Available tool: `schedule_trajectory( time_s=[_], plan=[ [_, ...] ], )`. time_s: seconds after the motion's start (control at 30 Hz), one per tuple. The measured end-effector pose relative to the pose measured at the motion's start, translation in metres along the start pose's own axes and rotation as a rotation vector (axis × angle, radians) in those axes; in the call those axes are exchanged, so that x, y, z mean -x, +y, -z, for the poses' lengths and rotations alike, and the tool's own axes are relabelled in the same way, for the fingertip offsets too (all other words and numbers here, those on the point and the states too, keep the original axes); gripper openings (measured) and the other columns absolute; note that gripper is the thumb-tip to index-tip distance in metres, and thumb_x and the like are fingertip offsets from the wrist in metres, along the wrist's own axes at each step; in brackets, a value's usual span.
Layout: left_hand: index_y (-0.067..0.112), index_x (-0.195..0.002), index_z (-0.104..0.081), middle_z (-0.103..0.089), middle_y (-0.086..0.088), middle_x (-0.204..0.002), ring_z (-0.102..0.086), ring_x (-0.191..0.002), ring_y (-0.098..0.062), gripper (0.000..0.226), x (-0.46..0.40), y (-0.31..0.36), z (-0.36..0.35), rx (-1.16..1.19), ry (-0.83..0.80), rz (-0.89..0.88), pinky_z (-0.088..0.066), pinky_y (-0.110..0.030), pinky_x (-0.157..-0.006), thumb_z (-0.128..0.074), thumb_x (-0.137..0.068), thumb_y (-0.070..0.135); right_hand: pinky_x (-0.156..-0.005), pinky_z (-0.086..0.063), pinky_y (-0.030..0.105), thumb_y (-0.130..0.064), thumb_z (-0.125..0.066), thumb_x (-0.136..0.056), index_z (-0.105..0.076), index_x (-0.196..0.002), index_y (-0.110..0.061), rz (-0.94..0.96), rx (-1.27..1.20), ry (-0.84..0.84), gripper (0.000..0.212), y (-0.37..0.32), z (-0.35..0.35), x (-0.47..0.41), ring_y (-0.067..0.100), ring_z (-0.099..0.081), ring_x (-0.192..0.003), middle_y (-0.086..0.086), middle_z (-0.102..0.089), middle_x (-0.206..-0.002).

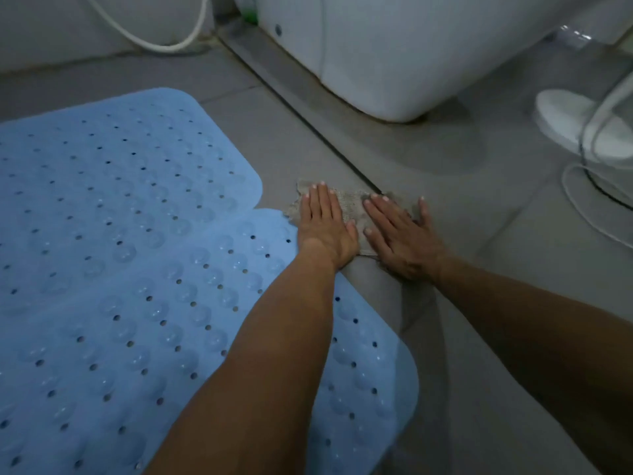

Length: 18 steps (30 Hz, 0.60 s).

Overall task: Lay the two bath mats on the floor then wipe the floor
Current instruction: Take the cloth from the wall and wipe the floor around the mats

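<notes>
Head view, dim bathroom, grey tiled floor [479, 389]

Two light blue bath mats lie flat on the floor at left. Far mat [113, 186] fills the left-centre; near mat [178, 337] runs from the lower left out to the centre and its far edge overlaps the near edge of the far mat. Both are perforated and show rows of clear suction cups

A small beige cloth [352, 207] lies on the bare floor just right of the mats, its left edge touching the near mat's far right corner. It sits just near of a dark channel in the floor [308, 118] that runs diagonally from far centre to the right

Left hand [325, 228]: flat, palm down, fingers extended and together, pressing on the left part of the cloth. Not gripping. Left forearm crosses over the near mat

Right hand [400, 234]: flat, palm down, fingers spread, pressing on the right part of the cloth; little finger reaches onto the floor. Not gripping

Far centre-right: base of a white toilet [394, 63]. Far left: white hose [164, 46] looping along the wall. Right edge: white round object, partly cut off, with another white hose [592, 214] curving around it
</notes>
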State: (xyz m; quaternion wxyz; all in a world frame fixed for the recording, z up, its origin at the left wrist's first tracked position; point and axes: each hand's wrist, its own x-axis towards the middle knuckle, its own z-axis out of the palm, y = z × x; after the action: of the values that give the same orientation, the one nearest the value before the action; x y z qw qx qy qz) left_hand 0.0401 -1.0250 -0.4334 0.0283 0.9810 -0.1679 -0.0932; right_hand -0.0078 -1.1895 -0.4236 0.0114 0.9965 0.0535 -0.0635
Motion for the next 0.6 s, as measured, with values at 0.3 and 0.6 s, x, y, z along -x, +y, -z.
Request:
schedule_trajectory(
  time_s=[0.3,0.6],
  plan=[
    [-0.003,-0.15,0.006,0.01,-0.024,-0.159,0.011,-0.147,-0.037,0.071,0.075,0.077,-0.023,0.044,0.037,-0.251,0.009,-0.048,-0.12,-0.012,-0.098,0.042,-0.119,0.011,0.054,-0.062,0.001,-0.096,-0.004,-0.157,-0.036,-0.295,-0.053,0.004,0.067,0.018,-0.021,0.139,-0.003,0.003,-0.149,-0.017,0.0,-0.164],
    [-0.004,-0.15,0.006,0.01,-0.025,-0.158,0.01,-0.148,-0.037,0.071,0.138,0.141,-0.036,0.038,-0.021,-0.53,0.007,-0.047,-0.12,-0.016,-0.099,0.041,-0.117,0.018,0.057,-0.065,-0.003,-0.097,0.007,-0.156,-0.038,-0.672,-0.156,-0.039,0.066,0.019,-0.041,0.256,0.002,0.014,-0.149,-0.016,0.012,-0.164]
  ],
)
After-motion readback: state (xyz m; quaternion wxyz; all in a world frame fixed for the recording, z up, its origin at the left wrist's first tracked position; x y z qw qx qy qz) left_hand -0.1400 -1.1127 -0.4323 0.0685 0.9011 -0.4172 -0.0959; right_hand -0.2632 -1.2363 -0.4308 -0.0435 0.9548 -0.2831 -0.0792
